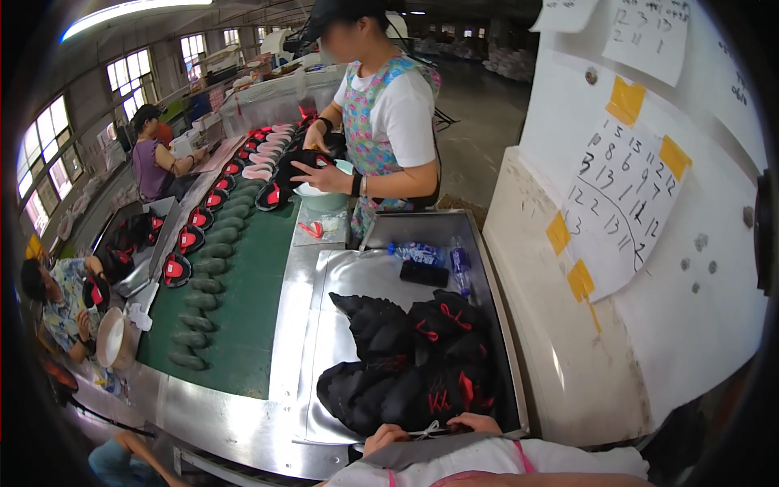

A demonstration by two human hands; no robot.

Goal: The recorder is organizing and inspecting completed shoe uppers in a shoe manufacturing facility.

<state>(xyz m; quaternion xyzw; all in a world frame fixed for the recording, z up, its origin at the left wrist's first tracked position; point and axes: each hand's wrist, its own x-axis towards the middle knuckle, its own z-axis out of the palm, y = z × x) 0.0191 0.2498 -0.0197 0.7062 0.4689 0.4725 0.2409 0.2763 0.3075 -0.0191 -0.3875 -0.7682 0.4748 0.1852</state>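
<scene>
At the lower edge, close to my body, my left hand (pixel 386 437) is closed, its fingers curled over the near side of the metal tray (pixel 510 365). My right hand (pixel 475 423) is also closed, a short way to its right. A thin white cord (pixel 427 429) shows between the two hands; what the fingers grip is mostly hidden behind them. Just beyond lies a heap of black shoe uppers (pixel 381 329) with red laces and red trim. The nearest upper (pixel 422 402) almost touches my fingers.
Drink bottles (pixel 418 253) and a black case (pixel 423 273) lie at the tray's far end. Left of it, a green conveyor belt (pixel 251 341) carries grey foot-shaped pieces (pixel 213 250) and black-red uppers (pixel 191 239). A co-worker (pixel 393 122) stands ahead; a panel with papers (pixel 621 195) rises right.
</scene>
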